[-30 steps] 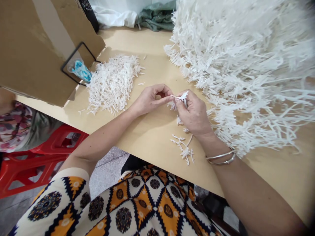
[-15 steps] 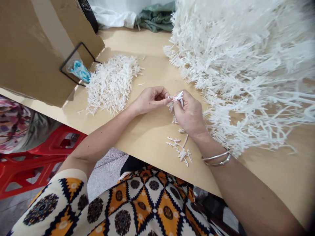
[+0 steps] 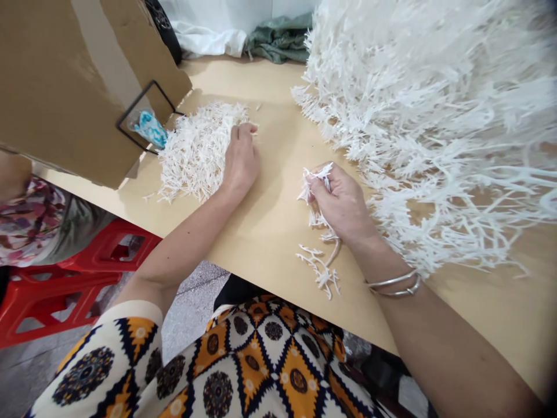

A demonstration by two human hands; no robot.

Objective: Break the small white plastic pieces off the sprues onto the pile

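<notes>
In the head view my right hand pinches a white branched piece, which looks like plastic. Its forked tips stick out past the thumb, and its thin stem hangs down toward the table. Over the right edge of a small heap of short white bits is my left hand, fingers curled. Whatever those fingertips hold, if anything, is hidden behind the hand. Below my right hand a white forked twig rests on the table, close to the hanging stem; I cannot tell whether the two are joined.
A large mound of white branched pieces covers the right side of the tan table. At left stand a cardboard box and a black wire frame by a blue-and-white packet. Red stools and another person's floral clothing are beyond.
My left hand has left the right hand's fingertips and moved left and away from me, to the small heap. My right hand stays nearly in place, still gripping the branched piece.
</notes>
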